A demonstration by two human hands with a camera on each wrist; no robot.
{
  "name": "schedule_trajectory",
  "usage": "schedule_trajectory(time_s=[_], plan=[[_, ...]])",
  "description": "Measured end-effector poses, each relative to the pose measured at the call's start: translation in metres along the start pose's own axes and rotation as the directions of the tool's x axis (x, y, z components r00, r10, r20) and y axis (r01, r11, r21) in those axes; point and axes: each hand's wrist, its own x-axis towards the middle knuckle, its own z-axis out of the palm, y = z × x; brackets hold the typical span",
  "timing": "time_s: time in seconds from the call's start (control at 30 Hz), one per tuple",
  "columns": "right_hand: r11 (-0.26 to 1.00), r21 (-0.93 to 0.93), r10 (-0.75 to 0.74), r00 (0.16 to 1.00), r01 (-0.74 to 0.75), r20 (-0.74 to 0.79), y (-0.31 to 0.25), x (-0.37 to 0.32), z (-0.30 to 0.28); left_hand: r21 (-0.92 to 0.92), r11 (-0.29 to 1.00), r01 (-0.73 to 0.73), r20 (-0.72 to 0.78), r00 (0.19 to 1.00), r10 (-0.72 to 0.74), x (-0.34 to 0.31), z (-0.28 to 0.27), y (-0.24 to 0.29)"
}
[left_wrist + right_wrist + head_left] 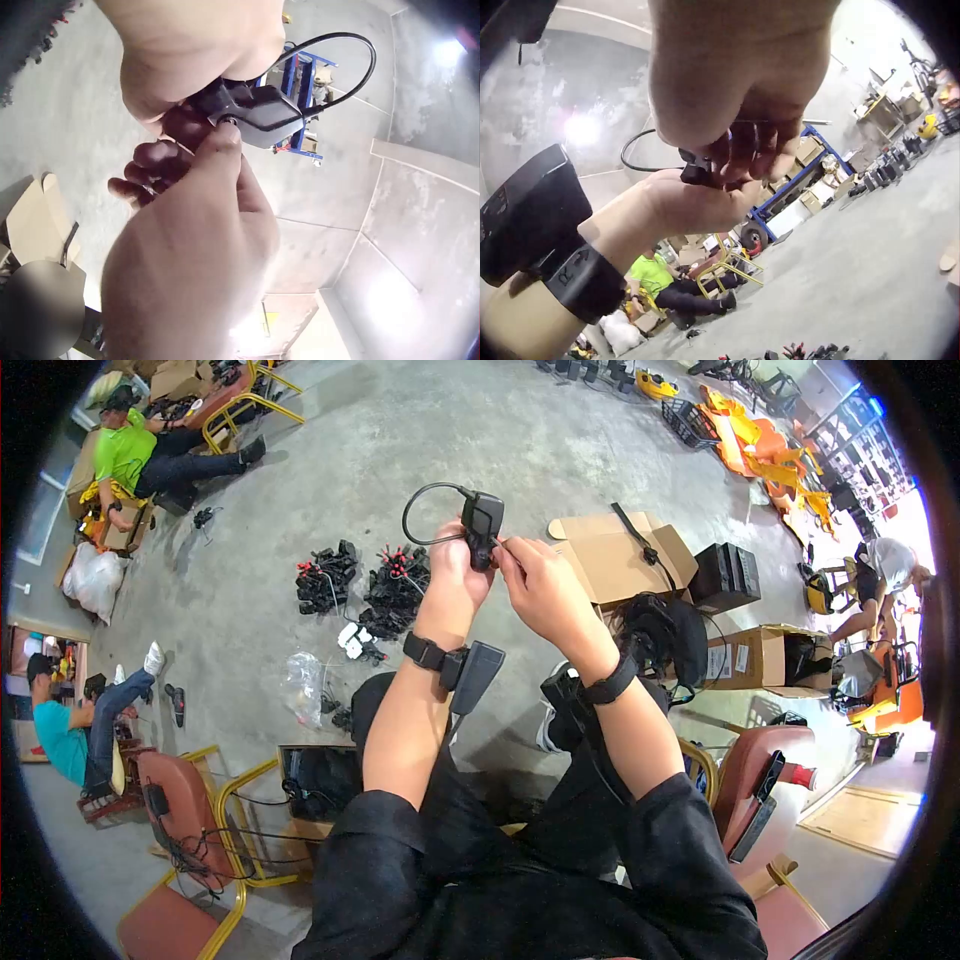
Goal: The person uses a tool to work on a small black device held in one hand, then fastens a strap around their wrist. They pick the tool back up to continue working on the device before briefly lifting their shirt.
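Note:
In the head view my left hand (458, 575) holds up a black wrist-camera-like device (485, 515) with a thin cable looping out to its left. From the other side my right hand (545, 585) pinches at the device's lower end with thumb and fingertips. The left wrist view shows the right thumb (229, 135) pressed against a small round part (226, 120) on the device's dark mount. In the right wrist view the curled right fingers hide most of the mount (696, 169). Both wrists wear black straps; a black unit (477, 677) sits on the left one.
Piles of black devices (327, 578) lie on the concrete floor ahead, beside a white device (357, 642). An open cardboard box (625, 560) and a black box (724, 577) stand front right. Chairs (180, 815) flank me. Seated people (130, 455) are at the left.

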Motion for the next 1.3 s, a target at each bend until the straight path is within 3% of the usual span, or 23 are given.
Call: schedule_trajectory(time_s=[0.07,0.1,0.13,0.17,0.2,0.23,0.3,0.37,0.43,0.47,0.53,0.63,0.7,0.77,0.93,1.13,1.23,1.27,1.3], plan=[[0.999,-0.019,0.027,0.997,-0.025,0.073,0.008,0.0,0.004,0.149,0.989,-0.014,-0.17,0.985,0.04,0.002,-0.002,-0.004],[0.998,-0.02,0.056,0.994,-0.054,0.095,0.01,-0.003,0.007,0.108,0.992,0.066,-0.095,0.994,-0.056,0.002,-0.007,0.001],[0.931,0.247,0.228,0.958,-0.267,0.176,0.011,-0.002,0.009,0.132,0.99,0.057,-0.122,0.992,-0.041,-0.004,0.002,0.0],[0.754,0.473,0.357,0.889,-0.456,0.286,0.01,0.003,0.008,0.161,0.986,0.041,-0.14,0.99,-0.018,-0.008,0.012,0.003],[0.653,0.528,0.364,0.836,-0.543,0.41,0.005,0.006,0.001,0.168,0.984,0.058,-0.103,0.994,-0.041,-0.008,0.012,0.006],[0.648,0.525,0.369,0.83,-0.552,0.418,0.004,0.009,-0.001,0.162,0.985,0.062,-0.111,0.993,-0.045,-0.006,0.015,0.007],[0.524,0.626,0.372,0.817,-0.577,0.441,0.004,0.01,-0.001,0.153,0.988,0.012,-0.042,0.999,-0.006,-0.003,0.017,0.007],[0.509,0.629,0.383,0.809,-0.588,0.446,0.005,0.011,0.003,0.209,0.977,0.036,0.011,0.999,-0.039,0.0,0.012,0.013],[0.74,0.506,0.355,0.897,-0.443,0.265,0.005,0.011,0.011,0.209,0.977,0.034,-0.023,0.999,-0.03,0.001,0.011,0.015],[0.738,0.505,0.359,0.894,-0.448,0.269,0.005,0.012,0.014,0.088,0.996,0.035,-0.083,0.996,-0.028,0.003,0.011,0.016],[0.979,0.102,0.167,0.983,-0.174,0.072,0.006,0.013,0.018,0.11,0.993,0.042,-0.08,0.996,-0.034,0.003,-0.004,0.017],[0.998,-0.014,0.062,0.993,-0.061,0.105,0.009,0.015,0.025,0.103,0.993,0.061,-0.133,0.99,-0.047,0.005,-0.014,0.018],[0.998,-0.055,0.029,0.993,-0.023,0.117,0.012,0.013,0.031,0.1,0.992,0.072,-0.29,0.956,-0.04,0.004,-0.016,0.023],[0.995,-0.096,-0.011,0.992,0.023,0.126,0.014,0.012,0.035,0.088,0.989,0.121,-0.21,0.972,-0.101,0.003,-0.026,0.03],[0.982,-0.142,-0.116,0.991,0.124,0.063,0.014,0.008,0.041,0.074,0.997,0.031,-0.282,0.959,-0.008,-0.005,-0.019,0.028],[0.987,-0.105,-0.121,0.992,0.124,0.032,0.017,0.011,0.041,0.123,0.992,0.037,-0.162,0.987,-0.017,-0.005,-0.01,0.031],[0.985,-0.127,-0.116,0.992,0.12,0.043,0.02,0.013,0.04,0.109,0.994,0.017,-0.188,0.982,0.003,-0.002,-0.005,0.023],[0.984,-0.129,-0.116,0.992,0.12,0.042,0.02,0.015,0.039,0.136,0.99,0.041,-0.093,0.995,-0.029,0.005,-0.02,0.025],[0.983,-0.137,-0.121,0.992,0.125,0.034,0.019,0.016,0.038,0.135,0.99,0.046,-0.091,0.995,-0.033,0.006,-0.017,0.025]])
